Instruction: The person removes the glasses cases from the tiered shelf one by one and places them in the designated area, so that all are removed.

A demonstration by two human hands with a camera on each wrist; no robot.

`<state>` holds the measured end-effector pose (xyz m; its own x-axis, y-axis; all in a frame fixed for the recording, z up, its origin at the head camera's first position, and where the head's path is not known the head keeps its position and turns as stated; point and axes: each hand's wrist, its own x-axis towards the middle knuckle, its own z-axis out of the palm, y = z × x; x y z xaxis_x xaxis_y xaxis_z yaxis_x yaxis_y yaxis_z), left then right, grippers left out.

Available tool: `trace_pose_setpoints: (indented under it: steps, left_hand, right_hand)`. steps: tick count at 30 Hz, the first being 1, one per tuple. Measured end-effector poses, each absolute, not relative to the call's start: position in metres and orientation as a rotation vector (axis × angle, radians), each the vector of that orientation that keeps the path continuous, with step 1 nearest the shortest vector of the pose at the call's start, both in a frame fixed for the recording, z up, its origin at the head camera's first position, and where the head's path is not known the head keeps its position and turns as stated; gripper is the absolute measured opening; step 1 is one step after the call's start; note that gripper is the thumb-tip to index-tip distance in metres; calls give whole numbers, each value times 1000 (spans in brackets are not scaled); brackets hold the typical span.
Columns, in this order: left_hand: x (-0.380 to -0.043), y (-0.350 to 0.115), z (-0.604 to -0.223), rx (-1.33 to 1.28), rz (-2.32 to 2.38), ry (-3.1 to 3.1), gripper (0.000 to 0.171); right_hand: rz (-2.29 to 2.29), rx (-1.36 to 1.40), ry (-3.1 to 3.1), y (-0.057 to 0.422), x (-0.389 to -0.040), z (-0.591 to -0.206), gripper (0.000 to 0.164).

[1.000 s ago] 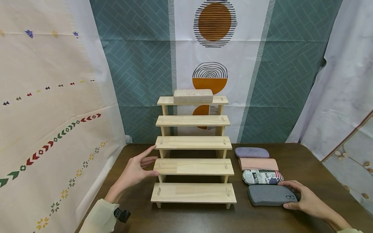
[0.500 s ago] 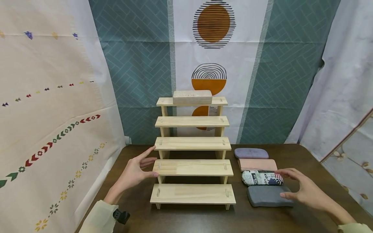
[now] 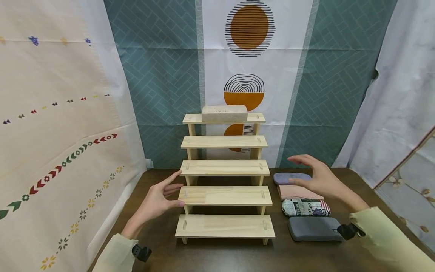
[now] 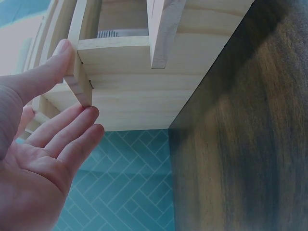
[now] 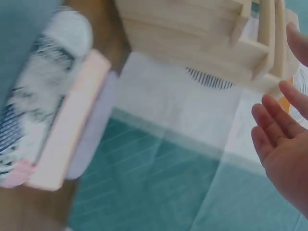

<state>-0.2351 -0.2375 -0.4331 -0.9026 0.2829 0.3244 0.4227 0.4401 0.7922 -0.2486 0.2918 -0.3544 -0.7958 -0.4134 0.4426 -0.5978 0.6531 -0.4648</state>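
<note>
A five-tier wooden display stand (image 3: pixel 223 226) rises from the dark table. My left hand (image 3: pixel 158 200) pinches the left end of its second board from the bottom, thumb at the front corner and fingers behind; the index fingertip reaches the third board. In the left wrist view, that board's end (image 4: pixel 79 86) sits between thumb and fingers. My right hand (image 3: pixel 321 179) holds nothing, fingers spread, and overlaps the purple glasses case (image 3: pixel 289 177) and pink case (image 3: pixel 299 192) in the head view. A beige case (image 3: pixel 224 114) lies on the top tier.
Nearer me on the right lie a newspaper-print case (image 3: pixel 306 207) and a grey glasses case (image 3: pixel 310 228), whose right end is partly covered by the right wrist's camera. A patterned curtain (image 3: pixel 163 75) hangs behind the stand, and light cloths flank the table (image 3: pixel 224 258).
My right hand has left the grey glasses case and moved away from me, past the newspaper-print case to the purple and pink ones. The left hand stays on the stand.
</note>
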Motion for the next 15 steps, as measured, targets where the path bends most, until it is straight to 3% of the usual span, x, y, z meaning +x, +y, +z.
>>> trace_pose_setpoints:
  steps: [15]
  left_hand:
    - [-237, -240, -435, -645, -1471, -2537, 104]
  right_hand:
    - [921, 790, -2578, 206, -330, -282, 71]
